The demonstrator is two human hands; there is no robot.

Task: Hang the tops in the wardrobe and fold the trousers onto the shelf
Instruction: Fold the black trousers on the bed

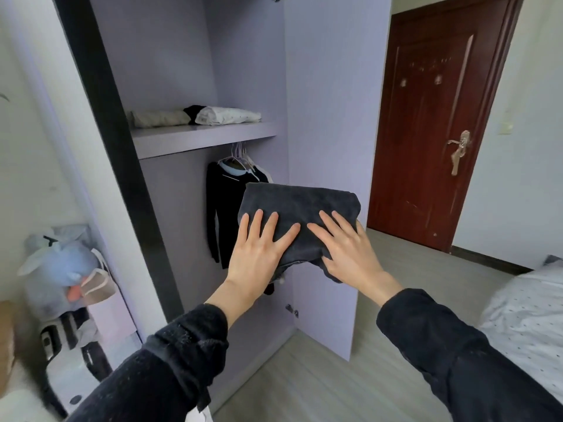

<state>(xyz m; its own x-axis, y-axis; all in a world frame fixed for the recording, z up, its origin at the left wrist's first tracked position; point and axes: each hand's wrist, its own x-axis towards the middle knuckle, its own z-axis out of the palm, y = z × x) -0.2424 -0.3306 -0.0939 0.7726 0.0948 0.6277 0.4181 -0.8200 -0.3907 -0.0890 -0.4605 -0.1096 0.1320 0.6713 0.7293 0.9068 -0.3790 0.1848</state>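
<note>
Dark grey cloth, folded into a thick pad, was the trousers (300, 214), carried in the air between both hands in front of the open wardrobe (323, 117). The left hand (259, 254) lay on its near left part with fingers straight and spread; the right hand (347, 254) lay on the near right part the same way (thumbs were out of sight beneath, so I cannot tell whether they pinched). The bundle stretched away from the palms toward the wardrobe, its far edge overlapping the black tops (225, 208) on hangers. It looked soft and fairly heavy, likely to sag or unfold if held by one edge, so support from under the folded middle seemed wisest. The shelf (195, 141) stood higher, with pale folded clothes (195, 115) along its back edge and its front edge bare.
</note>
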